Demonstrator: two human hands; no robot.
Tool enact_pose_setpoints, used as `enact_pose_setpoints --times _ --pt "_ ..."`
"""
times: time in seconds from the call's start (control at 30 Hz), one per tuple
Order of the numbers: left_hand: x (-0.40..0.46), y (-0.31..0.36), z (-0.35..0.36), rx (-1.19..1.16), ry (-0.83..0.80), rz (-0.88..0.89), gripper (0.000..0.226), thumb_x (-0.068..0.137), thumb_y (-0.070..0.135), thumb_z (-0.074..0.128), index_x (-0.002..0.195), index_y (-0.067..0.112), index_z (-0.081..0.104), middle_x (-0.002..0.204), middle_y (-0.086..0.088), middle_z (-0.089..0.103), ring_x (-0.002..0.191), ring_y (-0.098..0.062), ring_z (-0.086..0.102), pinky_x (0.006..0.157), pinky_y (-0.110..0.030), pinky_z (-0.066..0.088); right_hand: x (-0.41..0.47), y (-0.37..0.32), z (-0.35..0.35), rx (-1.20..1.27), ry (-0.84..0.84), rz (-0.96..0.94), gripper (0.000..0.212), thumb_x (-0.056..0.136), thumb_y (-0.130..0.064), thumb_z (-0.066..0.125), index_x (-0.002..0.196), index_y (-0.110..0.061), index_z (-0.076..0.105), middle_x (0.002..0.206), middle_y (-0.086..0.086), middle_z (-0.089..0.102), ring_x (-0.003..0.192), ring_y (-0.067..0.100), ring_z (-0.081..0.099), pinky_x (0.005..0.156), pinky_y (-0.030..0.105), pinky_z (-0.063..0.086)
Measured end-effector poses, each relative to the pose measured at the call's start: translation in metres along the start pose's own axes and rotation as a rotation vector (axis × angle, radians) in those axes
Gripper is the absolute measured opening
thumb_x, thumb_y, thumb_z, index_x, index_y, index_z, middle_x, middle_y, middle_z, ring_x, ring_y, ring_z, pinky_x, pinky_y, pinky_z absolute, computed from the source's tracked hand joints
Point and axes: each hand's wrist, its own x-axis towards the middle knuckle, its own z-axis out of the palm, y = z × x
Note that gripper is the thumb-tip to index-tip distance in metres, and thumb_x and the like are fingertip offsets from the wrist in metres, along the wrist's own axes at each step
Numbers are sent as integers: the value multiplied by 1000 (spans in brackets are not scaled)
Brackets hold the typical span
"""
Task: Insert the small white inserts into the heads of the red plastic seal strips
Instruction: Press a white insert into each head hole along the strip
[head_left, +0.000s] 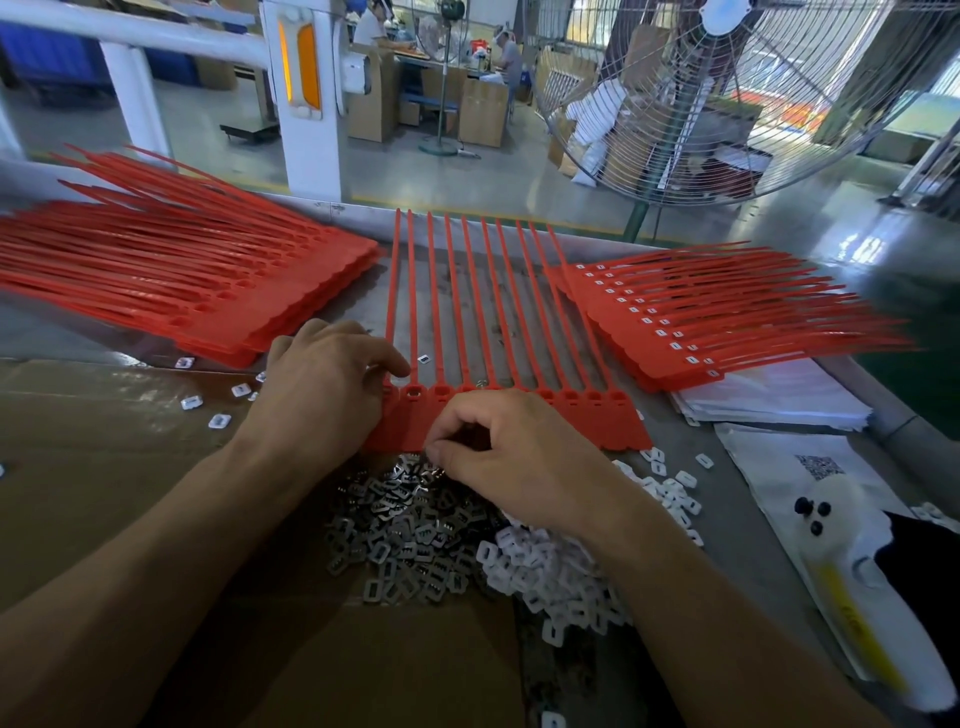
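Observation:
A joined row of red seal strips (571, 415) lies in front of me, tails pointing away, heads in a line near my hands. My left hand (327, 384) rests on the row's left end, thumb by the head of the second strip. My right hand (498, 447) hovers at the near edge of the row, fingers curled and pinching something small over the grey metal clips (410, 530); what it holds is hidden. A pile of small white inserts (550, 577) lies just right of the clips. One insert (424, 358) sits between two strip tails.
A stack of red strips (182, 270) with open heads lies at the left, another stack (701, 322) with white inserts in the heads at the right. Brown cardboard (104, 467) covers the near table. White bags (779, 467) and a white tool (872, 571) lie right. A large fan (727, 93) stands behind.

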Motion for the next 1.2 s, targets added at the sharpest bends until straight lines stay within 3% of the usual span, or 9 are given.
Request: enact_pose_setpoints --times 0.33,0.37,0.47,0.53,0.77,1.2 --pt "-1 3 -2 -71 40 68 24 91 11 65 98 30 78 98 7 69 102 -23 58 95 -44 42 0 0 -3 216 175 94 9 97 -31 69 90 -29 74 84 -12 74 75 2 68 64 13 51" --pt "-2 4 -2 -108 36 89 23 91 12 66 99 30 78 97 8 70 100 -20 59 93 -41 44 0 0 -4 273 198 115 9 97 -32 68 92 -29 74 85 -11 75 75 2 68 66 14 53" --pt "-4 10 -3 -250 -6 150 20 89 14 71 103 28 77 93 11 69 88 -4 60 79 -10 41 1 1 -8 408 251 166 12 98 -34 66 94 -27 75 86 -11 77 71 -4 65 71 20 50" --pt "-6 14 -2 -326 -19 176 20 85 17 77 103 28 74 89 13 68 85 -3 59 73 -4 37 2 2 -9 507 278 196 13 99 -33 66 95 -24 74 86 -8 78 67 -3 62 70 21 49" --pt "-10 17 1 -379 -7 269 23 79 42 72 99 35 65 90 17 64 89 -3 59 73 -4 37 3 2 -8 553 255 200 16 101 -33 63 93 -24 74 82 -5 77 66 0 62 70 25 51" --pt "-8 16 -1 -439 -29 309 12 86 21 77 96 27 73 90 15 65 86 -10 62 71 -9 39 3 6 -6 490 244 167 15 101 -36 64 95 -26 74 84 -9 77 72 -4 64 75 25 49"
